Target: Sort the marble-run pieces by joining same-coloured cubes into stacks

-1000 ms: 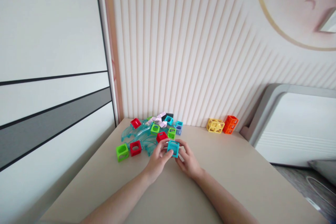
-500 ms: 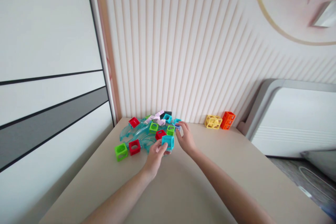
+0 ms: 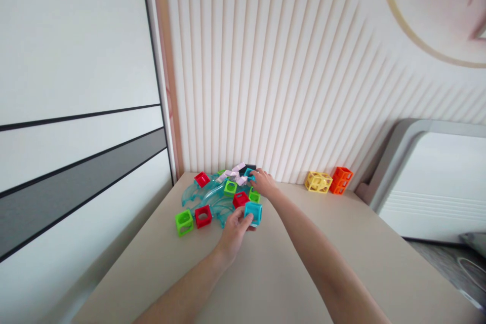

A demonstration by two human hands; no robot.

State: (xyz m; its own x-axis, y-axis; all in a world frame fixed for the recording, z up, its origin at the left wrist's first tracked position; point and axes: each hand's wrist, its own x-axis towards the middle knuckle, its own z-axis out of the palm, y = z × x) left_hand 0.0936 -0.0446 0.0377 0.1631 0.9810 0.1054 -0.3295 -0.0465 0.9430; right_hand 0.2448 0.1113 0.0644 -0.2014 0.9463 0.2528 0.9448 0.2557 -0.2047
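My left hand (image 3: pixel 235 228) grips a teal open-frame cube (image 3: pixel 253 211) just above the beige table (image 3: pixel 266 273). My right hand (image 3: pixel 263 183) is stretched to the far side of the toy pile, its fingers closed around another teal cube (image 3: pixel 248 172) near the wall. Between the hands lie a red cube (image 3: pixel 240 198) and two green cubes (image 3: pixel 230 187) on clear teal curved track pieces (image 3: pixel 207 196). Pale pink pieces (image 3: pixel 235 171) and a black piece (image 3: pixel 250 166) sit at the back of the pile.
A green cube (image 3: pixel 184 221) and a red cube (image 3: pixel 203 215) stand at the pile's left; another red cube (image 3: pixel 201 178) lies behind. A yellow cage cube (image 3: pixel 319 181) and an orange one (image 3: pixel 341 180) rest against the ribbed wall. A white headboard (image 3: pixel 433 177) is at the right.
My right hand left the teal cube held in front and reached back into the pile, closing on a second teal cube. My left hand kept the first cube.
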